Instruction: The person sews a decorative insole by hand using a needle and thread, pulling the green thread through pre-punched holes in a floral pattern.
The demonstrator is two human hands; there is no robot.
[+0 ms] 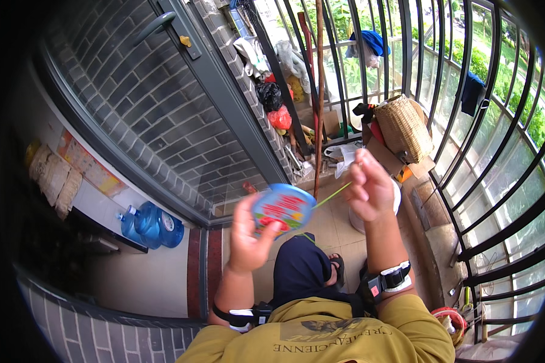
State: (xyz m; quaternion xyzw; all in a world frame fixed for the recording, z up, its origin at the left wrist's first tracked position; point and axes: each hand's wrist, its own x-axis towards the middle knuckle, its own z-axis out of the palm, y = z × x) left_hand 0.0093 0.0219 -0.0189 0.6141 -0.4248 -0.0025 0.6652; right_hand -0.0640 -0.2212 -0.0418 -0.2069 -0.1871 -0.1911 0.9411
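Observation:
My left hand grips an oval, blue embroidered pad at its left edge, with the thumb across its face. Red lettering and red, green and yellow motifs cover the pad, which is slightly blurred. From its right edge a green thread runs taut up to my right hand. That hand is raised to the right, thumb and fingers pinched together on the thread; whether a needle is between them is too small to tell. Another bit of green thread hangs beneath the pad, over my dark-trousered knee.
A glass door stands at left, with blue water bottles behind it. Ahead, a wooden pole leans near bagged items. Black railings run along the right, beside a woven basket on cardboard. A red-rimmed container sits lower right.

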